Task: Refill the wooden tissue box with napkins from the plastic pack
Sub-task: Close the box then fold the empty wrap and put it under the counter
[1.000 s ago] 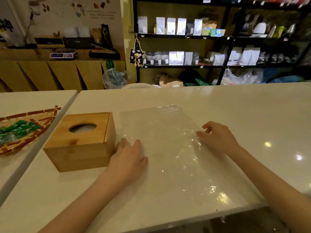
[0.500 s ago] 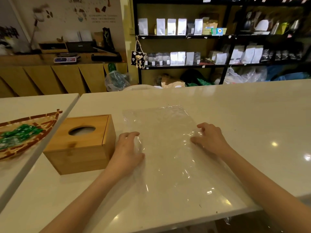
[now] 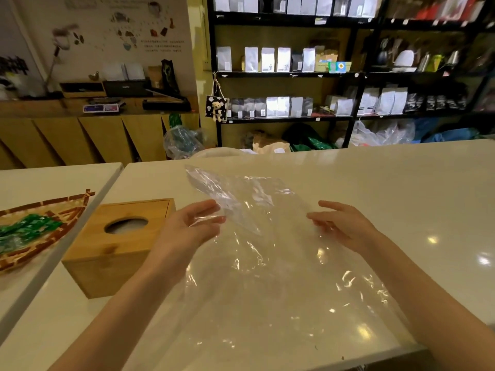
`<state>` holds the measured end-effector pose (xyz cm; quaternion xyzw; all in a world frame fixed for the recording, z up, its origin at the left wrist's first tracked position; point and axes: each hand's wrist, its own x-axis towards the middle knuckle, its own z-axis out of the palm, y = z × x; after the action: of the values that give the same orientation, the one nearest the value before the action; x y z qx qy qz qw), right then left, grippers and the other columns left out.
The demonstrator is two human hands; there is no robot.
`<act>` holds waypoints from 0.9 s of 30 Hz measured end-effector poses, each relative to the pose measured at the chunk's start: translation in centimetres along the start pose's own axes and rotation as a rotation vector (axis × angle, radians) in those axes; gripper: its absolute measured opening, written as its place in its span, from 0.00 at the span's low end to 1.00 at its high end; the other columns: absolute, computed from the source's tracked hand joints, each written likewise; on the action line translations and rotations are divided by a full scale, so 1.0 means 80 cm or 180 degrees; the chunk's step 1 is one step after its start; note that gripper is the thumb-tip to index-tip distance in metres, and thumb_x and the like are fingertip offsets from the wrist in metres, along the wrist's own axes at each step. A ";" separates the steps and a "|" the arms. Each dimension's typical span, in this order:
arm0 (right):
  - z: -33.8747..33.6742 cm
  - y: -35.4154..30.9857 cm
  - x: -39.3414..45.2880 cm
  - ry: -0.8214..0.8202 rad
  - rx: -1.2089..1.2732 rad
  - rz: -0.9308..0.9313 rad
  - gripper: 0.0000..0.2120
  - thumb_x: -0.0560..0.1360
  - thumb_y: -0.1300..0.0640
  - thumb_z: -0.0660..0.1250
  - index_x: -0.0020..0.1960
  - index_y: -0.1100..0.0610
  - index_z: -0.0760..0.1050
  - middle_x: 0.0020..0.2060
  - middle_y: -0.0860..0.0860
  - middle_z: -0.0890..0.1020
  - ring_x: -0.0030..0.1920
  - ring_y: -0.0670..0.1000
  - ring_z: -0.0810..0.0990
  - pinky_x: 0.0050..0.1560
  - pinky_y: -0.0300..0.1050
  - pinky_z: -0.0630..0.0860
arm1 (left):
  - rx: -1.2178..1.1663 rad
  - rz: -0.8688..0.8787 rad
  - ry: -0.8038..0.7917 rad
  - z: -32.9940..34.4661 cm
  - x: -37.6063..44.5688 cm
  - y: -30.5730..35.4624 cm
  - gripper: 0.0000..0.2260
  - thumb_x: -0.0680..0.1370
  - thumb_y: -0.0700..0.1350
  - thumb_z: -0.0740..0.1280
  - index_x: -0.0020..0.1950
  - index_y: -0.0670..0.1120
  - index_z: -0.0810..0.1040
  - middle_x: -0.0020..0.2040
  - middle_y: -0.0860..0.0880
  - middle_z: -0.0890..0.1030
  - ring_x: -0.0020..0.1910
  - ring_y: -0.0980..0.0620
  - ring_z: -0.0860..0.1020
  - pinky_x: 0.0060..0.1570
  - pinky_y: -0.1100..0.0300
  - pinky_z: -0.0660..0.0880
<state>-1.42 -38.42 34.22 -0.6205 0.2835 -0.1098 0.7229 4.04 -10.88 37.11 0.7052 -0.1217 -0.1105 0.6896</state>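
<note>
Head view. A clear plastic pack, flat and visibly without contents, lies lengthwise on the white counter; its far end is lifted off the surface and folds back toward the person, while its near end rests flat at the counter's front edge. The left hand holds the pack's left edge between thumb and fingers, the film creased across the fingertips. The right hand is at the pack's right edge with fingers extended and only loosely bent; whether it grips the film or merely touches it cannot be told. The wooden tissue box stands upright on the counter just left of the left hand, partly hidden by the left forearm; its top bears an oval opening in which something pale shows. On a second white table at far left, a woven tray holds green packets. Behind the counter, black shelving carries rows of white and dark pouches.
</note>
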 end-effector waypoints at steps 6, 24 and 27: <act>-0.007 -0.031 -0.003 -0.0227 0.0114 -0.0384 0.16 0.73 0.67 0.67 0.58 0.55 0.76 0.39 0.55 0.82 0.31 0.45 0.79 0.31 0.34 0.78 | -0.0012 0.0117 -0.0012 -0.017 0.011 0.060 0.20 0.70 0.36 0.70 0.62 0.46 0.76 0.54 0.52 0.82 0.52 0.55 0.81 0.49 0.63 0.78; 0.030 -0.101 -0.014 0.0681 -0.2427 -0.2422 0.08 0.72 0.57 0.70 0.50 0.55 0.83 0.43 0.53 0.79 0.43 0.49 0.75 0.40 0.35 0.69 | 0.2143 0.1161 0.0580 -0.045 0.068 0.075 0.05 0.71 0.44 0.71 0.45 0.46 0.83 0.37 0.56 0.76 0.38 0.62 0.72 0.34 0.70 0.66; 0.032 -0.103 -0.006 0.1235 -0.3266 -0.2545 0.08 0.73 0.55 0.69 0.50 0.54 0.83 0.53 0.56 0.78 0.57 0.56 0.71 0.51 0.44 0.65 | 0.2375 0.1334 0.0722 -0.040 0.074 0.079 0.04 0.69 0.47 0.72 0.42 0.49 0.83 0.40 0.53 0.71 0.42 0.54 0.69 0.36 0.65 0.65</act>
<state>1.17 -37.76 42.45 -0.9111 0.1731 -0.3295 0.1768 10.56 -9.86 43.56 0.8737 -0.2172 0.1613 0.4043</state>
